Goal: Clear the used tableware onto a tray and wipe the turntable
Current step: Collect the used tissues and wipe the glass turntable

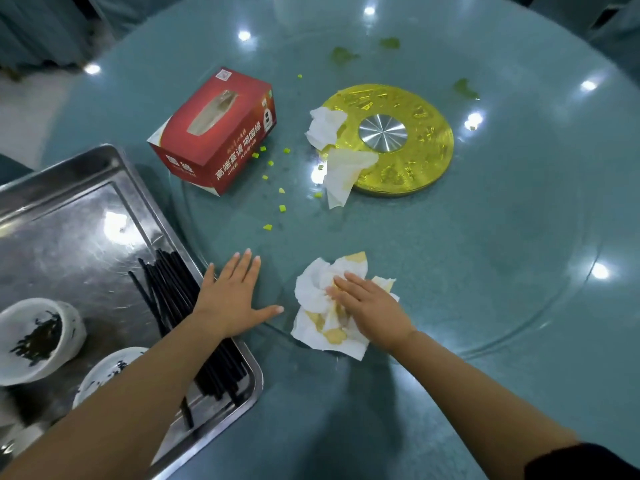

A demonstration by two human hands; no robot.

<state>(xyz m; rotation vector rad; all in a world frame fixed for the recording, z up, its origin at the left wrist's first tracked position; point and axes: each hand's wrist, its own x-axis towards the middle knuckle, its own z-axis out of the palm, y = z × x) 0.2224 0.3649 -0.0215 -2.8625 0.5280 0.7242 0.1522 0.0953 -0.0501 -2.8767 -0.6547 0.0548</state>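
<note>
Teal glass covers the round counter, with the glass turntable on it. On the turntable's near edge, the right hand presses a stained tissue flat, fingers straight; the left hand lies spread beside it, holding nothing. Farther off stands a red tissue box reading "高端宴请 喝国缘". At left, the steel tray holds black chopsticks.

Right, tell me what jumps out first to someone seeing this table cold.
The gold disc with its steel hub at the middle of the glass turntable, with a red tissue box to its left. Nearer, the right hand presses a stained tissue flat on the glass, while the left hand lies spread beside the steel tray of black chopsticks.
</note>
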